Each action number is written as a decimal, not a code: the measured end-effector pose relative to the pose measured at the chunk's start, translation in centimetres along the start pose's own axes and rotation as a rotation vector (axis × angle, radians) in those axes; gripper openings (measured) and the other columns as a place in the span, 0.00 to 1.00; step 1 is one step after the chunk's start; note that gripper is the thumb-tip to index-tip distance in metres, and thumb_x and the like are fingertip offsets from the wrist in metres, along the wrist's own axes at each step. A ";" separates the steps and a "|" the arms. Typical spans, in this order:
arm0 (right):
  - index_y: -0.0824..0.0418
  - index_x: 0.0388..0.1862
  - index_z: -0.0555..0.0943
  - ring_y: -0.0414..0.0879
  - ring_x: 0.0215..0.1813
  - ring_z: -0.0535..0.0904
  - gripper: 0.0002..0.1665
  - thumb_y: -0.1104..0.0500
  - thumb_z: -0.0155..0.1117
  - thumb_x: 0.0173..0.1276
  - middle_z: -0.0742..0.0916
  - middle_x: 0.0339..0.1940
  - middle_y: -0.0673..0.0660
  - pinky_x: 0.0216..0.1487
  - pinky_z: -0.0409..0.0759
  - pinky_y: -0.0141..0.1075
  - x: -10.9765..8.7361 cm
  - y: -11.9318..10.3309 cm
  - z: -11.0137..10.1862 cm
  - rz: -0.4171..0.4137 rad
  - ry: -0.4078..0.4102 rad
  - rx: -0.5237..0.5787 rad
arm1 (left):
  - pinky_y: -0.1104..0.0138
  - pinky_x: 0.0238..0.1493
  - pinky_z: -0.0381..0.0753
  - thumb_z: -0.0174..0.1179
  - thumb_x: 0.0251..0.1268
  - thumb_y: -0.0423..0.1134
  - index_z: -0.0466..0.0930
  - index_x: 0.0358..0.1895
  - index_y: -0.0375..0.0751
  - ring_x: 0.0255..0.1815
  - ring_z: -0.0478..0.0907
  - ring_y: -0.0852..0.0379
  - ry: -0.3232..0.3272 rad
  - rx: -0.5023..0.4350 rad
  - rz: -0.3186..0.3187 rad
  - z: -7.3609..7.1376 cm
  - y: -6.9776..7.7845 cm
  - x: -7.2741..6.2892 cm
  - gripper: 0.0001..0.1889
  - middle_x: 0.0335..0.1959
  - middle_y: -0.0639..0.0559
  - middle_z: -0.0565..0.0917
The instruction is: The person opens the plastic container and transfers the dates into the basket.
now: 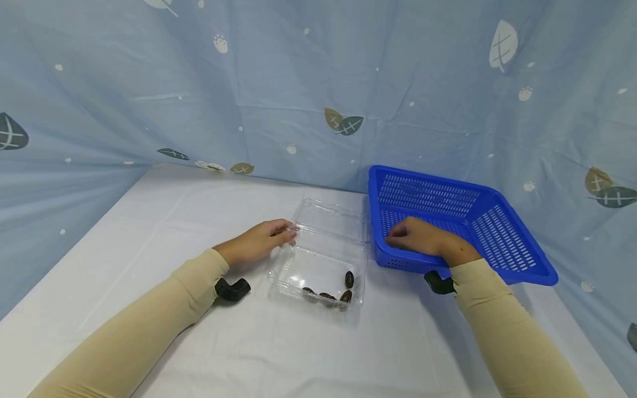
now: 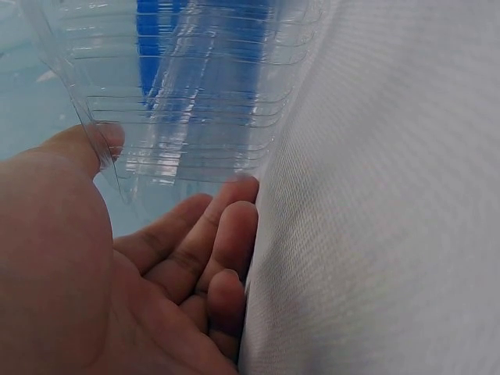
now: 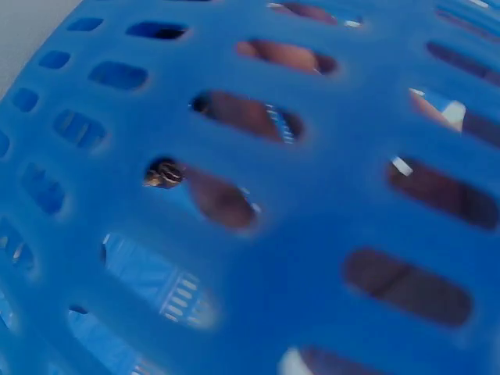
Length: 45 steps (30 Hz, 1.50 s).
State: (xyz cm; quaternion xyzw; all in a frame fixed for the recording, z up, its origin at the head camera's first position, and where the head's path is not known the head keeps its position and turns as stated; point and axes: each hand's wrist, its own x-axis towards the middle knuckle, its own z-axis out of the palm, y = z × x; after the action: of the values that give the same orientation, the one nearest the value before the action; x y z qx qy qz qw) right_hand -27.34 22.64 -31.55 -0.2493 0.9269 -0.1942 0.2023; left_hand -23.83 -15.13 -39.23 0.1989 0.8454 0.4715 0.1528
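A clear plastic clamshell box (image 1: 318, 265) lies with its lid (image 1: 332, 220) folded back. Several glossy dark brown ovals (image 1: 349, 279), seed- or date-like, lie along its near and right sides. My left hand (image 1: 259, 241) holds the box's left side; the left wrist view shows the thumb (image 2: 111, 144) over the rim and fingertips (image 2: 244, 187) low against the outside. Over the near wall of a blue plastic basket (image 1: 433, 182), my right hand (image 1: 423, 237) reaches in, fingers bent down. Through the slots, a dark striped piece (image 3: 164, 172) shows beside a finger; I cannot tell whether it is held.
The basket stands right of the box, its left rim close to the lid. A white cloth (image 1: 239, 342) covers the table. A blue patterned curtain (image 1: 298, 72) hangs behind and at both sides. Black wrist mounts (image 1: 233, 289) sit under both sleeves.
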 end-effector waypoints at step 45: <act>0.53 0.63 0.82 0.49 0.65 0.75 0.25 0.52 0.70 0.68 0.83 0.64 0.55 0.65 0.77 0.48 -0.3 -12.1 11.3 -0.361 0.383 -0.121 | 0.54 0.61 0.75 0.46 0.79 0.57 0.72 0.67 0.45 0.56 0.78 0.52 -0.004 0.010 -0.002 -0.2 -0.1 0.2 0.25 0.52 0.50 0.84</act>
State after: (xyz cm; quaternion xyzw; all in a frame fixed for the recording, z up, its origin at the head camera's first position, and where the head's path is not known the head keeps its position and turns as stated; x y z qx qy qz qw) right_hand -17.12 10.24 -35.40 -0.3809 0.8988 -0.2152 -0.0299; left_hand -24.07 -15.23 -39.23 0.1999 0.8475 0.4669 0.1541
